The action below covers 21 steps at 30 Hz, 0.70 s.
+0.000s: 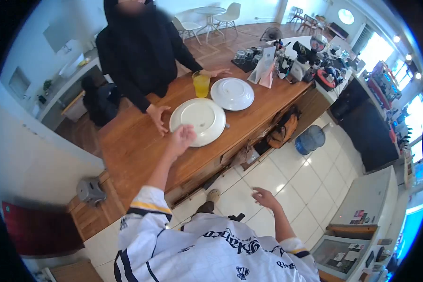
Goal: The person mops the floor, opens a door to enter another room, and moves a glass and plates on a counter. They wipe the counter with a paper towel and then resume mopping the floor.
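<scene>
My left hand [183, 139] is raised at the near left edge of a cream plate [204, 115] that lies upside down on the wooden counter [141, 148]; its fingers look curled and blurred, and whether it touches the plate I cannot tell. Low over the floor, my right hand [266, 198] hangs with its fingers apart and holds nothing. A second, white plate [232, 93] also rests upside down, just beyond the first and to the right. Beside both plates stands a clear cup of yellow drink [201, 85].
Across the counter a person [138, 51] in black has one hand left of the cream plate and the other behind the white plate. Upturned glasses [240, 57] and card stands [263, 68] sit farther right. A blue water bottle [310, 140] lies on the tiled floor.
</scene>
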Each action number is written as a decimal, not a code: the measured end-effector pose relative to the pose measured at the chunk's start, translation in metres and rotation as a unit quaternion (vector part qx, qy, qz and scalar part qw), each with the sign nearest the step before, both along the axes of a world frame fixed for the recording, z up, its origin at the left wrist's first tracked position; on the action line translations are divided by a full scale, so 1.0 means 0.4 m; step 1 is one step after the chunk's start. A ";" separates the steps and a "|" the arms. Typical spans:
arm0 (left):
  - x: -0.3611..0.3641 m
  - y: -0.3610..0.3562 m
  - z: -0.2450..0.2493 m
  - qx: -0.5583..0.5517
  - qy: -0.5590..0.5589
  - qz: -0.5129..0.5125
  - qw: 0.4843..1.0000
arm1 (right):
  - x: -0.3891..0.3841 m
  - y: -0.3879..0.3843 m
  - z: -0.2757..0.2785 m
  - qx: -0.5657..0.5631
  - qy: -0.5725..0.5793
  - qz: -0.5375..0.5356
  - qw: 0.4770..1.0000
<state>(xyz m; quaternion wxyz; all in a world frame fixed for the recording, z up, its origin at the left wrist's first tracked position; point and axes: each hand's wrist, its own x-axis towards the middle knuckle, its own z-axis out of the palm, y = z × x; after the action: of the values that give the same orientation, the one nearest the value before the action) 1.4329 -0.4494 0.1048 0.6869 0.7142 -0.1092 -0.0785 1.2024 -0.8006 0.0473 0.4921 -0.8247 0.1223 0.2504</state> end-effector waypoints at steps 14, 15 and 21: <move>0.715 -0.129 -0.105 0.183 -0.137 -0.014 0.973 | -0.517 -0.153 -0.214 0.097 0.115 -0.682 0.716; 0.725 -0.135 -0.109 0.134 -0.095 -0.031 0.986 | -0.515 -0.140 -0.217 0.101 0.126 -0.693 0.703; 0.754 -0.131 -0.112 0.163 0.003 -0.081 0.983 | -0.521 -0.103 -0.243 0.153 0.125 -0.716 0.670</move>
<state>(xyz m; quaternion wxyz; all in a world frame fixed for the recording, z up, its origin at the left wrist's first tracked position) 1.7343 -0.5018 0.0601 0.5530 0.8050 -0.1506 -0.1530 0.9940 -0.8419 -0.0498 0.6194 -0.3587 0.6955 -0.0629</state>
